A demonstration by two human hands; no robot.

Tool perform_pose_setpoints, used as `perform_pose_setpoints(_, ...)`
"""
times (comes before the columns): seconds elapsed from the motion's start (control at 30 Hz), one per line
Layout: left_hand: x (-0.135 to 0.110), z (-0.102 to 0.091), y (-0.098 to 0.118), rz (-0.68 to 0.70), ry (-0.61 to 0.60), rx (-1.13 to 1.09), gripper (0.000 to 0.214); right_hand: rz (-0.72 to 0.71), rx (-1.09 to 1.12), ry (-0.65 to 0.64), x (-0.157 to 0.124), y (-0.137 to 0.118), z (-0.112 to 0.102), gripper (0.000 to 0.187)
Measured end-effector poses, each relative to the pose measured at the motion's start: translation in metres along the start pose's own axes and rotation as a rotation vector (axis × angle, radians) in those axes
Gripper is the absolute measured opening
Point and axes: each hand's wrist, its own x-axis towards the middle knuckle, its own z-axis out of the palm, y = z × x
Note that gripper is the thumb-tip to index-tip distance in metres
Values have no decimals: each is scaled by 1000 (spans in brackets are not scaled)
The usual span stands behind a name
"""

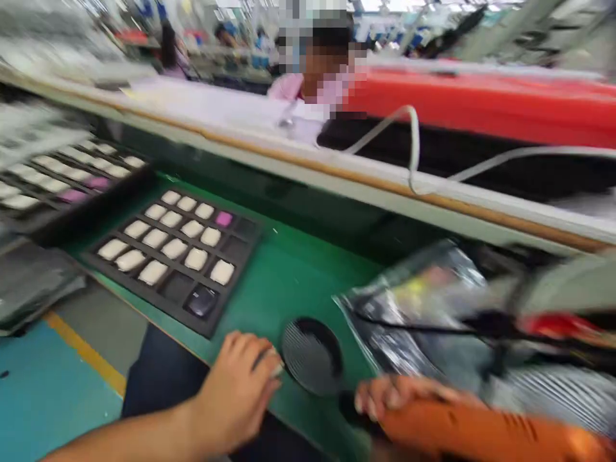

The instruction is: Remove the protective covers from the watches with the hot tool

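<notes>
My left hand (pixel 243 385) rests on the near edge of the green bench mat (pixel 283 282), fingers curled and pinched on a small pale object I cannot make out, right beside a round black ribbed disc (pixel 312 355). My right hand (pixel 402 396), in an orange sleeve (pixel 481 433), has its fingers curled over a dark object at the disc's lower right. Motion blurs the right side.
A black compartment tray (pixel 176 253) with several white pads and one pink one lies to the left; a second tray (pixel 62 176) sits behind it. A crumpled clear plastic bag (pixel 423 301) lies to the right. A grey cable (pixel 411 147) loops over the bench rail. A person sits opposite.
</notes>
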Motion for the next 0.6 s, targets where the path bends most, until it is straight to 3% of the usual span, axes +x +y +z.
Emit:
perform_pose_setpoints(0.1, -6, -13, -9, 15, -109, -189, 30, -289, -107, 70, -30, -14, 17, 50)
perform_pose_setpoints(0.2, -7, -8, -19, 22, -117, -143, 29, -412, -201, 66, -34, -14, 28, 46)
perform_pose_setpoints(0.37, -5, -6, -18, 91, -49, -160, 21, -429, -241, 15, -36, -5, 37, 46)
perform_pose_setpoints(0.6, -3, -7, -18, 84, -91, -177, 19, -398, -291, 33, -39, 11, 50, 44)
